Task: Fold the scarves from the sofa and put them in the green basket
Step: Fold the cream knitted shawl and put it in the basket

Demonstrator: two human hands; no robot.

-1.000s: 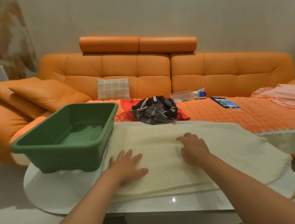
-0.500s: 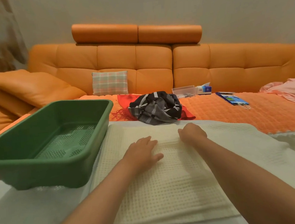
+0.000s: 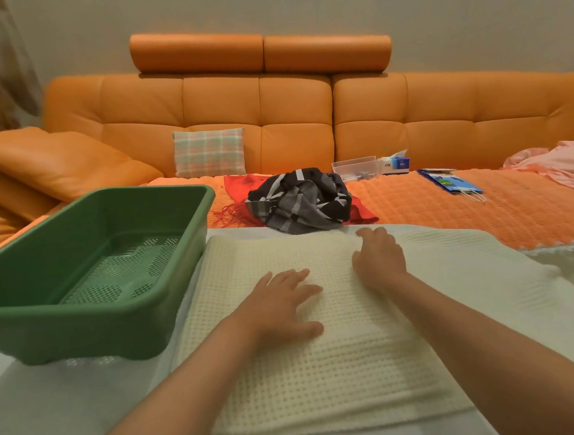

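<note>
Two hands lay palm down on a cream waffle-knit scarf (image 3: 325,368), which was spread in folded layers over a white table (image 3: 54,414) in front of the person. The left hand (image 3: 282,307) rested near the middle of the cloth, its fingers straight and a little spread, the thumb held out to the side. The right hand (image 3: 380,261) lay just beyond it and further right, fingers close together and slightly bent, with the tips touching the cloth near its far folded edge. Neither hand was lifting any fabric.

The green basket (image 3: 81,333) stood on the table just left of the cream scarf, its near corner touching the cloth's left edge. Only its perforated floor showed inside.

Beyond the table stood the orange sofa (image 3: 270,115), its seat under an orange quilted cover (image 3: 450,218). A dark striped scarf (image 3: 301,200) sat crumpled in a heap on the seat, on top of a red fringed scarf (image 3: 239,190) that showed on both sides of it (mostly on the left, where the fringe trailed out).

A plaid cushion (image 3: 209,153) leaned against the backrest. Right of the dark scarf were a clear plastic box (image 3: 353,167), a tissue box (image 3: 396,164), a blue packet (image 3: 451,183) and, at the far right, a pink cloth (image 3: 563,168).
</note>
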